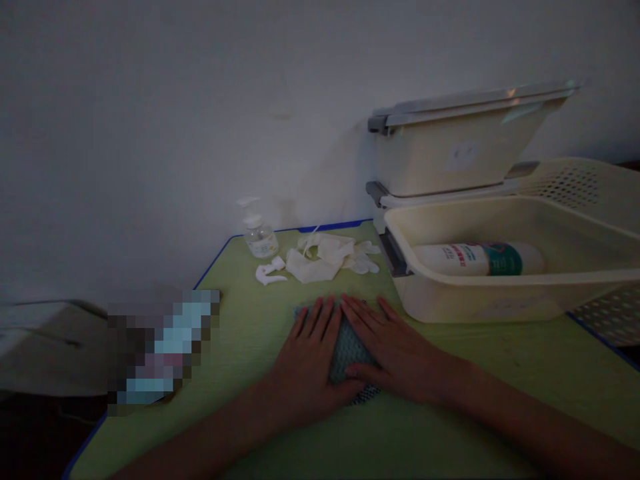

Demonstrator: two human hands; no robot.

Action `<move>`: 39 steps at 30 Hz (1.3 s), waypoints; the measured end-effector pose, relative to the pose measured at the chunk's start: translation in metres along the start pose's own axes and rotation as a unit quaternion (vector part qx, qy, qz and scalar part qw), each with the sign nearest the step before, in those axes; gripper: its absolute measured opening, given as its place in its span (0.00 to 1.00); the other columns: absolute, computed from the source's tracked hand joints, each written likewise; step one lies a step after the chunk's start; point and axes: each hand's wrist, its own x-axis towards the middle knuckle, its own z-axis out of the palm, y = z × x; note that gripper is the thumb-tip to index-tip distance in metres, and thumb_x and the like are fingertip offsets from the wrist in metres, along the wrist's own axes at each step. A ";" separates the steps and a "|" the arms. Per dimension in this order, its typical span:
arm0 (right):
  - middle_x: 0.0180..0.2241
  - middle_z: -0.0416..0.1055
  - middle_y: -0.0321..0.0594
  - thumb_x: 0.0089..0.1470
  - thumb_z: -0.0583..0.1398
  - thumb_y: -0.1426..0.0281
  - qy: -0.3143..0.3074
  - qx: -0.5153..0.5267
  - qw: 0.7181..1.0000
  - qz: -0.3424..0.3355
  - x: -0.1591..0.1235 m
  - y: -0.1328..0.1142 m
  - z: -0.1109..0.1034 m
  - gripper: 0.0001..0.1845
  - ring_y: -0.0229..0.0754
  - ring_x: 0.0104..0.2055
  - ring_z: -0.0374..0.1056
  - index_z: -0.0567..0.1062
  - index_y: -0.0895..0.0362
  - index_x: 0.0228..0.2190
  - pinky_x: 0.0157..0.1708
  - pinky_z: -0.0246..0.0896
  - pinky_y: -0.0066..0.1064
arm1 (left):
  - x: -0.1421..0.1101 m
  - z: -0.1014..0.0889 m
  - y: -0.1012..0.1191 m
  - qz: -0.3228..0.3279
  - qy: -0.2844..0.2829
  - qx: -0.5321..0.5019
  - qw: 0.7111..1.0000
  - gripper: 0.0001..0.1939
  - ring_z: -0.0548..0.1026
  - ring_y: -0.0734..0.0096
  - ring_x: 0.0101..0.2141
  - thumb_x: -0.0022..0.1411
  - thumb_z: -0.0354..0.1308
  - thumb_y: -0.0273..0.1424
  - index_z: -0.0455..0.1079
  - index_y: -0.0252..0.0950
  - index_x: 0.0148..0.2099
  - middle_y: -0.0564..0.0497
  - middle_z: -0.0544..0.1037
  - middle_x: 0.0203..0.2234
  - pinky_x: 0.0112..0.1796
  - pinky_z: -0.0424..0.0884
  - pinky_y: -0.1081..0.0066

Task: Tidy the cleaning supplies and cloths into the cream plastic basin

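Flat teal-grey piece [350,350], bumpy close-set weave or print with a dark checked patch at the lower edge; folded cloth or packet, cannot tell. It lies on the tabletop at front centre, mostly covered by the hands. Left hand [310,367] and right hand [400,347] both lie palm down on it, fingers stretched out and not clamped round anything; index fingertips meet or nearly meet at the top, thumbs close together below, leaving a triangle of the piece showing. Beyond: clear pump bottle [261,243] with white head, white plastic trigger nozzle [270,272], crumpled white mask [320,259] with thin loop, limp white glove [369,259] beside it. Right: cream plastic tub [475,303], rounded rim, smooth walls, white cylindrical bottle [475,260] with green band lying inside; behind it stacked bin [440,153] with grey latches and perforated basket [595,183]. Left: pixelated item [170,353] near the table edge. Green tabletop [240,327], faint grain, blue edging, far side against plain grey wall [150,133]; dim light. Room to slide left toward the pixelated item and along the front right; the tub limits reach at far right.
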 end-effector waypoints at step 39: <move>0.43 0.65 0.45 0.38 0.61 0.75 0.141 0.241 0.953 0.119 0.008 0.012 -0.012 0.34 0.48 0.47 0.64 0.56 0.55 0.48 0.46 0.60 0.43 | -0.009 -0.007 -0.055 -0.148 0.114 -0.377 0.907 0.45 0.65 0.63 0.43 0.40 0.64 0.27 0.39 0.42 0.55 0.51 0.61 0.39 0.45 0.61 0.59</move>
